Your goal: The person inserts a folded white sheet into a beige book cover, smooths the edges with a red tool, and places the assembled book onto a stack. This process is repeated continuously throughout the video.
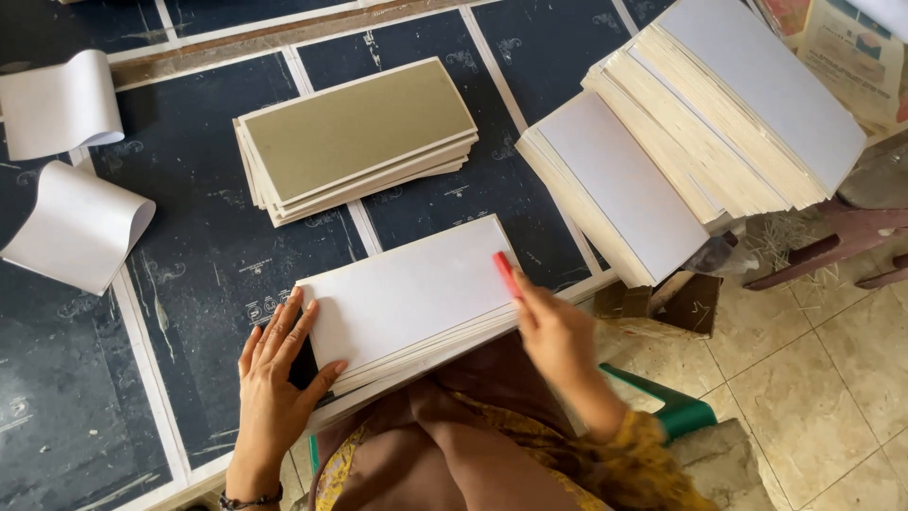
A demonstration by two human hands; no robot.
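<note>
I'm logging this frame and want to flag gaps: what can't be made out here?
- Right hand: blurred; its hold on the red tool is unclear.
- White stack: near edge hidden by the lap.
- Left hand: palm side unseen.
- Tall board stacks: cut by the frame's top edge.

A low stack of boards (407,298) lies on the desk (189,274) right in front of the seated person. The left hand (274,378) rests flat against the stack's left end; the right hand (558,331) is at its right end, holding a thin stick-like tool (507,274), perhaps a marker, on the top sheet. Behind this stack sits a second stack (359,137). To the right, two taller piles (700,132) lean over the desk's edge, the lower one (615,185) nearer the person. Two curled sheets (71,170) lie at the far left, one behind the other. A stool (672,407) stands on the floor to the right.
</note>
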